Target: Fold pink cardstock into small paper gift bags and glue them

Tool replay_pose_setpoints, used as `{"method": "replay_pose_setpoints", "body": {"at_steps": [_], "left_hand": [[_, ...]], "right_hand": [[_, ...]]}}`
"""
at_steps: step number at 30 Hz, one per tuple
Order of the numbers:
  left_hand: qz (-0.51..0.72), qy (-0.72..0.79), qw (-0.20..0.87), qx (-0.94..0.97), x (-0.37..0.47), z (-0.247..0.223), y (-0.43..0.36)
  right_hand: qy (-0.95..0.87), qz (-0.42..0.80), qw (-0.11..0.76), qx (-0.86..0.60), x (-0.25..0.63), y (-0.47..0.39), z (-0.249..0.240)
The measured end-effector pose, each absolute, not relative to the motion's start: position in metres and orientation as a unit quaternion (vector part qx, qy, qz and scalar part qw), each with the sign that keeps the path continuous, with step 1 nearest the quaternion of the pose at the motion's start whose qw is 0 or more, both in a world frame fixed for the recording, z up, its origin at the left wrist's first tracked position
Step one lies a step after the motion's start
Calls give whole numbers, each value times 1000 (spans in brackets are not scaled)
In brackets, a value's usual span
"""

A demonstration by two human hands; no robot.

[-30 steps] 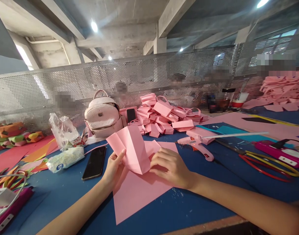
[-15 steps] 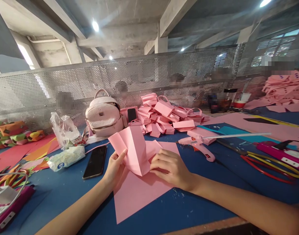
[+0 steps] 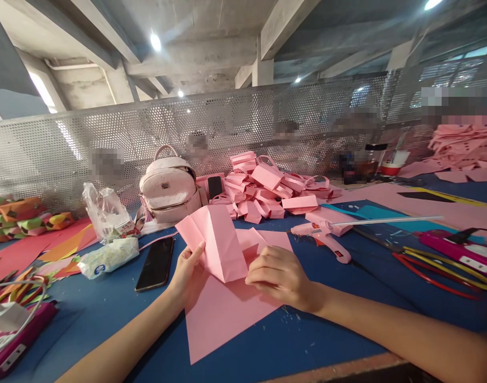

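Note:
A folded piece of pink paper stands tilted between my hands, its creased panels facing me. My left hand grips its left side, thumb in front and fingers behind. At the lower right edge of the fold is my right hand, fingers curled and pressed together; their tips are partly hidden, so I cannot tell whether they pinch the paper. Below both hands a flat pink sheet lies on the blue table. Just right of them rests a pink glue gun with a long glue stick in its back.
Behind stand a pile of folded pink paper pieces and a pale backpack. A black phone lies left, near a tissue pack. Red-and-yellow-handled scissors and a magenta power strip are on the right.
The folded paper's front panel has opened out and swung slightly to the right, its lower corner rising. My right hand has shifted slightly right; my left hand keeps its hold.

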State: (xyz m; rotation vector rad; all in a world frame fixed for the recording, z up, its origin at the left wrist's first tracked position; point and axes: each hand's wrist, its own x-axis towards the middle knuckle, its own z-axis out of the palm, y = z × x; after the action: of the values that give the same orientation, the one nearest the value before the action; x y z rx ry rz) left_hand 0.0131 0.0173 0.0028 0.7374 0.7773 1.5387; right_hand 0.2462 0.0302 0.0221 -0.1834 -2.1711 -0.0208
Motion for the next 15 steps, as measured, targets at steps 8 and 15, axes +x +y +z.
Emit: {"method": "replay_pose_setpoints", "body": {"at_steps": [8,15], "left_hand": [[667,333,586,316,2,-4,27],[662,328,591,323,4,-5,24]], "right_hand": [[-859,14,500,-111,248,32,26],[-863,14,484,-142,247,36,22]]}}
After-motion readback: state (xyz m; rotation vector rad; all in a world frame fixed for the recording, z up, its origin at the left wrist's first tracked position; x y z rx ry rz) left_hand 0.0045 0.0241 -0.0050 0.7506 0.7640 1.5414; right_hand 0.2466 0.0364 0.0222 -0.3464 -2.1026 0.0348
